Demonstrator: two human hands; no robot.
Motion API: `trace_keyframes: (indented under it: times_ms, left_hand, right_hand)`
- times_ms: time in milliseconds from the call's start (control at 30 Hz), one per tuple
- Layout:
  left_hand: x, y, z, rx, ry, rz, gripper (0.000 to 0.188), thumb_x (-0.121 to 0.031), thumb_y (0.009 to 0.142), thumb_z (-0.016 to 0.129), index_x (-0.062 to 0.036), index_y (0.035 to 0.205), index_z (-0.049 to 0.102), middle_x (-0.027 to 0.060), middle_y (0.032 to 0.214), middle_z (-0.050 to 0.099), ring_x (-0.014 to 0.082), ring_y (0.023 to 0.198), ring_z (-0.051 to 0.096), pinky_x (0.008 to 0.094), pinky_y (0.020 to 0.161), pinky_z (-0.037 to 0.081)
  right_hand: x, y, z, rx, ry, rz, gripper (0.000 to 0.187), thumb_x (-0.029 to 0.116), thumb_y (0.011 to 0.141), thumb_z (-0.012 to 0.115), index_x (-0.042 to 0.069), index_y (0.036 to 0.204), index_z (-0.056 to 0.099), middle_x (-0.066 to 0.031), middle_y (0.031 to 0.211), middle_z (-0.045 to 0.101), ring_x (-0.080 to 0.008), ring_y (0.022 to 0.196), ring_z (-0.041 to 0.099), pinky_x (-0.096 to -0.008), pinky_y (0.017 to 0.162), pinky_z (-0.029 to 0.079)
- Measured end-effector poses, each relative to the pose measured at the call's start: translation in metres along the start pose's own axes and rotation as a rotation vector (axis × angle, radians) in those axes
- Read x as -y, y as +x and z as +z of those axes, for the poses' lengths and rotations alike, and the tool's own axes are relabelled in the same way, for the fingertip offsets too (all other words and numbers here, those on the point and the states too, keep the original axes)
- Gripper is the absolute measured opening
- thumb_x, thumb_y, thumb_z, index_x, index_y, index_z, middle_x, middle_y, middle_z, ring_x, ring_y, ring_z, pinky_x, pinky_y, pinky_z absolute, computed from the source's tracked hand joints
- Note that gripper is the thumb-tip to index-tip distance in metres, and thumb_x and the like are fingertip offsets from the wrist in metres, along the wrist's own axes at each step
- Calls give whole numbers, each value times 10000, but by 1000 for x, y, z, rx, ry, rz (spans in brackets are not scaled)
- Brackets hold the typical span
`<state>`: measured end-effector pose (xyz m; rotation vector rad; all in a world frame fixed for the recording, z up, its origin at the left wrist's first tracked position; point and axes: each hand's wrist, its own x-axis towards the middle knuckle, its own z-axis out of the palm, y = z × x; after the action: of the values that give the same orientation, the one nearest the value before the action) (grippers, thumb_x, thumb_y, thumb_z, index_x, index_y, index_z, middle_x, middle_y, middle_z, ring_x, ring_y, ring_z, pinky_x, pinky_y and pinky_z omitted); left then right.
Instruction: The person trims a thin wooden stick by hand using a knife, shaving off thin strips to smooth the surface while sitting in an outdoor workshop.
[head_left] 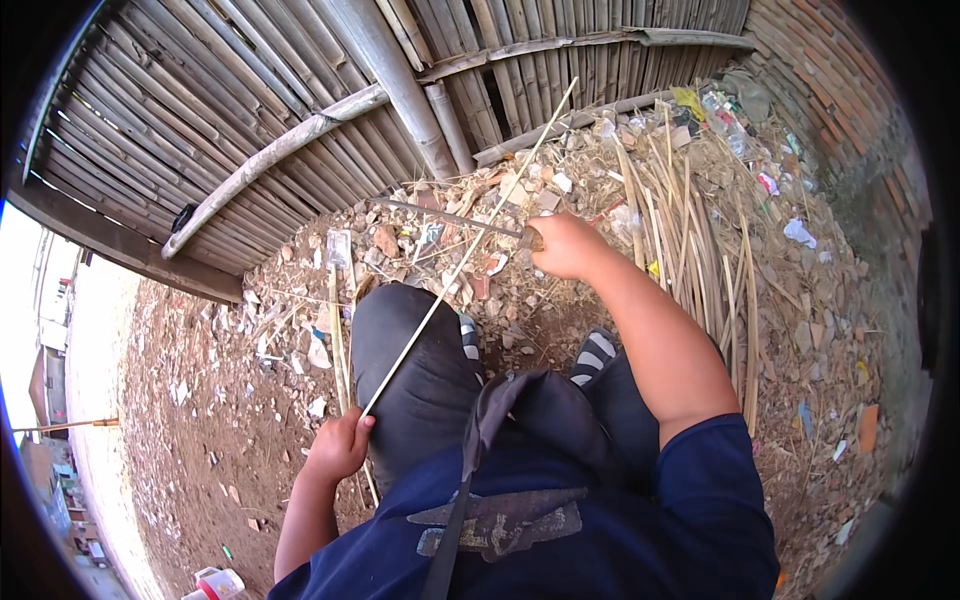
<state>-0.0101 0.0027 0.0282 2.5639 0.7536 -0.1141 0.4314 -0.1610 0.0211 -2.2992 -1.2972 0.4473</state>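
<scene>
My left hand (338,445) is closed around the near end of a long, thin bamboo strip (420,330), beside my left thigh. The strip slants up and to the right, over my left knee, toward the bamboo wall. In my right hand (568,246) is the brown handle of a knife (430,211), gripped above the rubble in front of my knees. Its long, narrow blade points left and crosses the strip partway along. Whether blade and strip touch, I cannot tell.
Many split bamboo strips (690,240) lie in a pile at my right, and a few more (336,340) lie by my left leg. A bamboo wall (300,150) stands ahead, a brick wall (830,90) at the far right. Rubble and litter (385,240) cover the ground.
</scene>
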Motion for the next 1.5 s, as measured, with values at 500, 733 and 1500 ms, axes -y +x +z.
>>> trace_keyframes:
  times_ms: [500,733,1500]
  left_hand:
    - [10,2,3,43,-125,-30,360,-301,1041,537,-12,827,517,259,679,603,496,701,618,532,617,471]
    - [12,13,10,33,-122,2,368,-305,1054,506,-19,821,516,259,646,577,505,671,598,546,588,453]
    - [9,14,7,18,-126,-24,359,-294,1057,496,-10,841,537,258,656,592,501,681,610,557,617,462]
  right_hand:
    - [27,-7,8,-120,-119,-96,169,177,821,680,103,969,648,-150,818,700,-384,822,704,-525,727,554]
    - [-14,6,12,-212,68,88,262,212,798,717,90,1026,677,-164,854,716,-375,861,708,-508,767,560]
    - [24,0,18,-51,-73,9,287,276,810,735,123,1050,699,-146,875,722,-382,861,705,-498,757,556]
